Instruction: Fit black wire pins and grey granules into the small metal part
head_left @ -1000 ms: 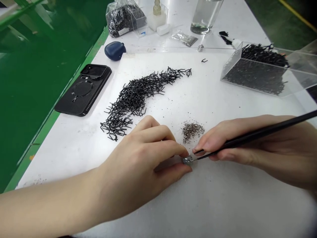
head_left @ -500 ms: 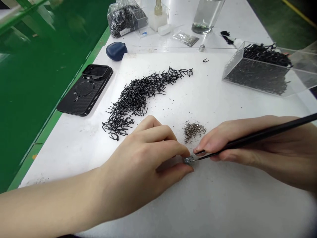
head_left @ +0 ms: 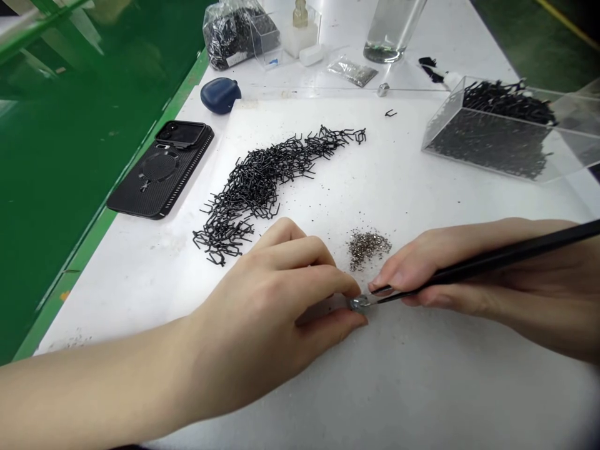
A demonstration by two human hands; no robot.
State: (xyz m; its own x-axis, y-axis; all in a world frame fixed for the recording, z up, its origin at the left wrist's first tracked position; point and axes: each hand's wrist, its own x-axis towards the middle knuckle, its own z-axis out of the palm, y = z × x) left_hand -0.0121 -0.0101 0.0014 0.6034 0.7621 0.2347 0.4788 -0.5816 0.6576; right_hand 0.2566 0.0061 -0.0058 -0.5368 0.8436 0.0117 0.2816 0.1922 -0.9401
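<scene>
Between the thumb and index finger of my left hand (head_left: pixel 281 306) is a small shiny metal piece (head_left: pixel 359 303), partly covered by the fingertips. My right hand (head_left: pixel 473 275) is closed around black tweezers (head_left: pixel 506 253), and their tips reach the metal piece from the right. Whether the tips grip a part there is too small to tell. Just beyond the fingers lies a heap of tiny brownish metallic bits (head_left: pixel 368 247). Farther back, a long curved pile of small black forked pieces (head_left: pixel 262 172) stretches across the white work surface (head_left: pixel 398 375).
A black phone (head_left: pixel 162 169) and a dark blue case (head_left: pixel 220 95) lie at the left. At the right stands a clear box (head_left: pixel 492 140) of black pieces. Along the back are a bag of black parts (head_left: pixel 234 37), a small bottle (head_left: pixel 300 15) and a glass (head_left: pixel 391 31).
My right hand and the tweezers have shifted very slightly to the right. My left hand holds practically the same place, still pinching the metal piece.
</scene>
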